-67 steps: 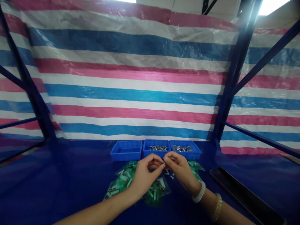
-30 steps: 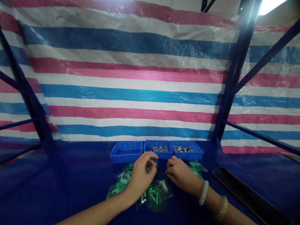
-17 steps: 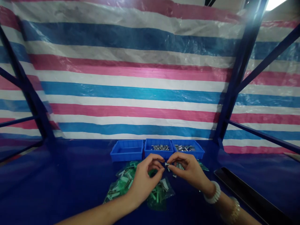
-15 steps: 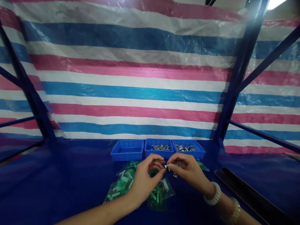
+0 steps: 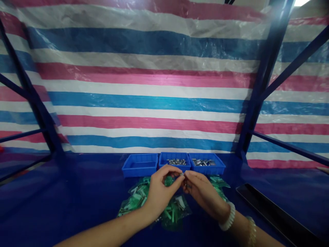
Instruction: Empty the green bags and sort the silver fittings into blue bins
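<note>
My left hand (image 5: 160, 193) pinches a small shiny metal piece (image 5: 182, 174) between thumb and forefinger. Against it, my right hand (image 5: 202, 192) has its fingers closed at the same spot, the fingertips of both hands almost meeting. What the right fingers grip is mostly hidden. Below and around the hands lie clear plastic bags (image 5: 137, 195) holding green and whitish strips. Another such bag (image 5: 176, 212) rests beneath the left wrist, and more green bags (image 5: 218, 183) show behind my right hand.
Three blue bins stand in a row behind the hands: a left bin (image 5: 140, 173) with nothing visible inside, a middle bin (image 5: 174, 154) and a right bin (image 5: 218, 168) with small metal parts. A long black flat object (image 5: 272, 212) lies on the blue table (image 5: 77, 206). Blue posts (image 5: 264, 65) flank it.
The right hand has turned, its fingers now curling under and closer to the left fingertips. The small metal piece shows less between the hands.
</note>
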A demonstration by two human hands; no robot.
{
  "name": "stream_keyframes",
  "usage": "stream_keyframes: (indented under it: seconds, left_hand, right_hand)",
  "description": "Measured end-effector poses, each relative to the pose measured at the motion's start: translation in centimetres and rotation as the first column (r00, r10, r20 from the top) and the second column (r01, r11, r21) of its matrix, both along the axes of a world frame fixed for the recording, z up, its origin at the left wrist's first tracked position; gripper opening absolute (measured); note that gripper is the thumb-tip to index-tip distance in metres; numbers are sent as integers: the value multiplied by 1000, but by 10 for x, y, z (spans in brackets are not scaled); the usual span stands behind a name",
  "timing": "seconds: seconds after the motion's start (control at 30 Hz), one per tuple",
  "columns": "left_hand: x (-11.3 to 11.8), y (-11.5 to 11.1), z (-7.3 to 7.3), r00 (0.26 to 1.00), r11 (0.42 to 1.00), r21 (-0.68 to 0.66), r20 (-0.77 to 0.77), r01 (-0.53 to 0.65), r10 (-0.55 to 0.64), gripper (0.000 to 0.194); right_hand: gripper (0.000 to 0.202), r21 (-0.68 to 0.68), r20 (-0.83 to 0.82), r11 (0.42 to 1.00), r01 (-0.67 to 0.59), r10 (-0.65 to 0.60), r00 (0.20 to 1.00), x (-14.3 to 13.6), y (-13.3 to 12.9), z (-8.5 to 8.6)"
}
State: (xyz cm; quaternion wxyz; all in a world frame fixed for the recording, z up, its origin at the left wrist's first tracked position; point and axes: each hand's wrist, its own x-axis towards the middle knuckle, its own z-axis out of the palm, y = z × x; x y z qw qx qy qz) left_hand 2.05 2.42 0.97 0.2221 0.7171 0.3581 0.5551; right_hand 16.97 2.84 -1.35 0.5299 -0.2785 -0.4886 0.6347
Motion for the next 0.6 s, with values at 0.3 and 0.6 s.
stream_keyframes:
  seconds: [0.3,0.6]
  left_hand:
    - [-11,93,6,866,983,136,-471,-120,171,27]
    - [-44,56,-11,711,978,182,-675,-99,197,21]
  right_hand:
    - [15,585,688,811,-22,-482,543,39,22,5]
    - [8,576,817,792,-202,-547,182,17,18,-15]
